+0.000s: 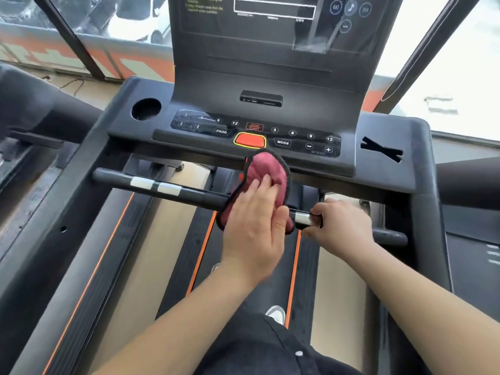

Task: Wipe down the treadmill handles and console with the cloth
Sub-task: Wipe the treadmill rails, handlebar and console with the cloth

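You are pressing the cloth (267, 169) on the bar (189, 190) in the middle of the frame, just under the front edge of the console (265, 85). The cloth is dark pink with a black border, and it is bunching up and hanging over both sides of the bar. Your left hand (251, 228) is lying flat on it, with the fingers (259, 185) straight and close together and the thumb staying at the right edge of the cloth. Your right hand (343, 223) is gripping the bar just beside the cloth, with the fingers (322, 209) curling round a silver plate. Two more silver plates (154, 185) are shining on the left part of the bar.

A round cup holder (151, 104) is sitting at the upper left of the console; its inside is dark, and I cannot tell what is in it. A red button (250, 140) is sitting just above the cloth, between rows of number keys.

The black belt (276, 288), with orange lines along its sides, is running under your arms. Behind the console a window (446, 63) is giving bright light, and white cars (135, 20) are showing in the upper left.
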{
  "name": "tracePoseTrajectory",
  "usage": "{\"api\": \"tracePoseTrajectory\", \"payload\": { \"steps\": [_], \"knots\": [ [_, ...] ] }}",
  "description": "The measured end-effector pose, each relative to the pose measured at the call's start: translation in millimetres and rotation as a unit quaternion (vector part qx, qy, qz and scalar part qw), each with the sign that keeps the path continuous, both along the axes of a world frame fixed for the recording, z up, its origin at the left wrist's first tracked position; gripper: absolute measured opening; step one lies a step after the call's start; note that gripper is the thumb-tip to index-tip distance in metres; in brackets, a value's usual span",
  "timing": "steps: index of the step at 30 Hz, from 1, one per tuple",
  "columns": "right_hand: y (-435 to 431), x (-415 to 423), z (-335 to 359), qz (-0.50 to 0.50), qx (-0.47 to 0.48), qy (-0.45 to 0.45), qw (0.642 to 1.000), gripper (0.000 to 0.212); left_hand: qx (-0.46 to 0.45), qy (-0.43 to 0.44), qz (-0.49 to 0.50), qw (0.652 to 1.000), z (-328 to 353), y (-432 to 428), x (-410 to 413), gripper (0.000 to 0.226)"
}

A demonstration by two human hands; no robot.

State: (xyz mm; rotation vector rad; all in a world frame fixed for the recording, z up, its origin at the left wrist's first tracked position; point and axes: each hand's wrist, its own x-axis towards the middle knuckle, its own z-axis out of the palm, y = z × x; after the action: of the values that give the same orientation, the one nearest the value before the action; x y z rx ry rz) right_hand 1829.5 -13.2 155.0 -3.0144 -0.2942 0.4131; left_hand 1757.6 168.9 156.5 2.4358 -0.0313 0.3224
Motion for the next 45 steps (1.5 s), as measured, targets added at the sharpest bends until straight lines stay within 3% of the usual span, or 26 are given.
{"api": "tracePoseTrajectory", "payload": {
  "steps": [2, 3, 6, 10, 12, 14, 17, 20, 25, 28, 31, 32, 33, 34, 36, 39, 41, 45],
  "knots": [
    [-4.8, -4.5, -0.6, 0.014, 0.007, -0.003, 1.0, 0.031, 0.191, 0.112, -0.075, 0.972, -29.5, -7.1, 8.9, 0.062],
    [-9.1, -6.9, 1.3, 0.016, 0.022, 0.002, 1.0, 0.032, 0.243, 0.146, -0.1, 0.954, -40.7, -7.9, 13.5, 0.064],
    [-33.2, -11.1, 8.8, -0.004, 0.061, 0.011, 0.998, 0.048, 0.28, 0.17, -0.108, 0.939, -45.3, -8.0, 32.0, 0.069],
    [-66.9, -16.8, 3.3, -0.02, -0.018, -0.01, 1.0, 0.035, 0.368, 0.214, -0.126, 0.896, -29.0, -23.2, 74.0, 0.081],
    [-69.9, -17.4, -2.1, -0.026, -0.014, -0.023, 0.999, 0.032, 0.377, 0.248, -0.171, 0.876, -28.2, -32.8, 93.4, 0.057],
    [-68.4, -16.3, -5.0, -0.029, -0.006, -0.035, 0.999, 0.031, 0.373, 0.24, -0.166, 0.881, -30.9, -41.1, 94.6, 0.037],
    [-69.0, -15.2, -5.0, -0.037, 0.002, -0.034, 0.999, 0.031, 0.333, 0.214, -0.15, 0.906, -38.5, -51.9, 45.9, 0.043],
    [-70.1, -12.8, -6.8, -0.045, 0.01, -0.029, 0.999, 0.031, 0.323, 0.162, -0.181, 0.915, -53.7, -52.0, 11.7, 0.069],
    [-70.3, -10.4, -3.6, -0.057, 0.016, -0.013, 0.998, 0.036, 0.358, 0.202, -0.203, 0.889, -33.7, -70.5, 79.9, 0.067],
    [-71.4, -10.7, 1.5, -0.076, 0.031, 0.014, 0.997, 0.042, 0.327, 0.259, -0.201, 0.886, -32.9, -81.5, 104.8, 0.068],
    [-76.7, -17.0, 8.4, -0.097, 0.117, 0.039, 0.988, 0.056, 0.346, 0.136, -0.186, 0.91, -36.8, -81.8, 66.7, 0.027],
    [-82.0, -21.4, 11.8, -0.11, 0.163, 0.027, 0.98, 0.06, 0.328, 0.12, -0.182, 0.919, -44.0, -78.3, 48.2, 0.03],
    [-89.5, -26.7, 14.8, -0.116, 0.188, -0.013, 0.975, 0.059, 0.324, 0.124, -0.186, 0.919, -47.7, -74.3, 31.6, 0.048],
    [-99.5, -31.2, 15.8, -0.116, 0.179, -0.072, 0.974, 0.055, 0.326, 0.127, -0.193, 0.917, -52.8, -69.4, 23.6, 0.062],
    [-122.7, -33.3, 19.4, -0.118, 0.09, -0.168, 0.974, 0.055, 0.331, 0.13, -0.202, 0.913, -53.1, -70.9, 37.7, 0.066],
    [-149.4, -28.7, 28.5, -0.219, -0.013, -0.08, 0.972, 0.07, 0.342, 0.149, -0.248, 0.894, -39.5, -101.6, 75.8, 0.032],
    [-159.0, -24.5, 31.8, -0.298, -0.015, 0.002, 0.954, 0.061, 0.329, 0.207, -0.258, 0.884, -33.5, -122.9, 93.8, 0.014],
    [-168.1, -26.2, 23.5, -0.332, 0.041, 0.036, 0.942, 0.054, 0.336, 0.18, -0.199, 0.903, -43.3, -146.3, 47.1, 0.047]
  ]
}}
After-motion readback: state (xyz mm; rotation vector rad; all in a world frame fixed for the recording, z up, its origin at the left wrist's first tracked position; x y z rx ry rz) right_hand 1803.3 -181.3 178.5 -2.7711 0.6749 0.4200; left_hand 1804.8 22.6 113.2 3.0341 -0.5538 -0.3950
